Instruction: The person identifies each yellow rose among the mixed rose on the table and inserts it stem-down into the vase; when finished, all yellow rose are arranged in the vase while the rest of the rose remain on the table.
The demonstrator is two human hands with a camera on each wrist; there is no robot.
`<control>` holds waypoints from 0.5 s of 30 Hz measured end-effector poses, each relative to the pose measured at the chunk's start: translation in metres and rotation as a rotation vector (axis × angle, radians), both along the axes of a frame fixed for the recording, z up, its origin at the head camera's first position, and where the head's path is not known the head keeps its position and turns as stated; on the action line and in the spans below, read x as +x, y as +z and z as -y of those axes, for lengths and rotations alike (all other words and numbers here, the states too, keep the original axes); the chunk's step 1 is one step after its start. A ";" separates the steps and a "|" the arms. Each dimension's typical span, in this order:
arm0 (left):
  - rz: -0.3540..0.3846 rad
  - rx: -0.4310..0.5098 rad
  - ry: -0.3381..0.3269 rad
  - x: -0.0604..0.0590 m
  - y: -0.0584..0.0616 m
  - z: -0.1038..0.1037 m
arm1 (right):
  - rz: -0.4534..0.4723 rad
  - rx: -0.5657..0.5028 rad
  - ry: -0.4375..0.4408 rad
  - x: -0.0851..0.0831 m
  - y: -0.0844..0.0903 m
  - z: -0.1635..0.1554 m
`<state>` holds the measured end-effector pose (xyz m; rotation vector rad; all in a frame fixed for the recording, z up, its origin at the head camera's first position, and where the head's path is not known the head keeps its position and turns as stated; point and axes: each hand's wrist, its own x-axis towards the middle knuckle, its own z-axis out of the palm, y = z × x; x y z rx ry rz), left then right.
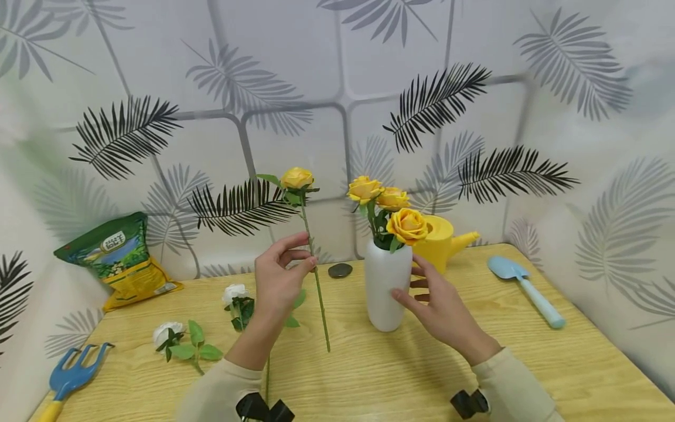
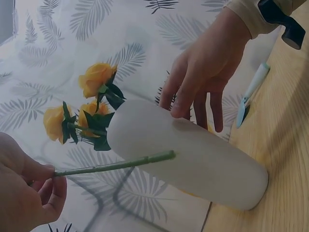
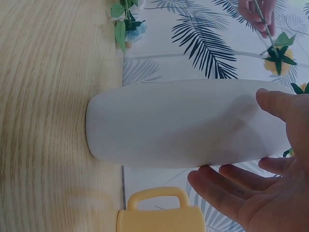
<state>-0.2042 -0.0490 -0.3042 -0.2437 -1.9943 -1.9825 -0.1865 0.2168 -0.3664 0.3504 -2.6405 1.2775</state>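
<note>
My left hand (image 1: pixel 279 278) pinches the green stem of a yellow rose (image 1: pixel 297 177) between thumb and fingers. The rose is upright, its lower stem hanging free left of the vase. A white vase (image 1: pixel 387 287) stands on the table with several yellow roses (image 1: pixel 408 225) in it. My right hand (image 1: pixel 437 305) is at the vase's right side, thumb over its front and rather straight fingers along its side. In the right wrist view the fingers (image 3: pixel 227 191) lie beside the vase wall without wrapping round it. The left wrist view shows the cut stem end (image 2: pixel 166 155) in front of the vase.
A yellow watering can (image 1: pixel 440 243) stands behind the vase. To the right lies a blue trowel (image 1: pixel 527 287). White roses (image 1: pixel 169 334), a blue hand fork (image 1: pixel 76 372) and a green-yellow bag (image 1: pixel 123 258) are at the left. A dark stone (image 1: pixel 340 270) sits near the wall.
</note>
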 end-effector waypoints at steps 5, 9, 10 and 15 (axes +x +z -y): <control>-0.046 0.061 -0.055 0.002 0.009 -0.018 | 0.000 -0.009 -0.003 0.000 0.000 0.000; -0.099 0.072 -0.080 0.001 0.014 -0.031 | -0.004 -0.022 -0.009 0.001 -0.001 0.001; -0.111 0.077 -0.084 0.001 0.016 -0.034 | -0.006 -0.022 -0.012 0.001 -0.001 0.001; -0.190 0.092 -0.090 -0.004 0.028 -0.050 | -0.025 -0.027 -0.019 0.000 -0.003 0.002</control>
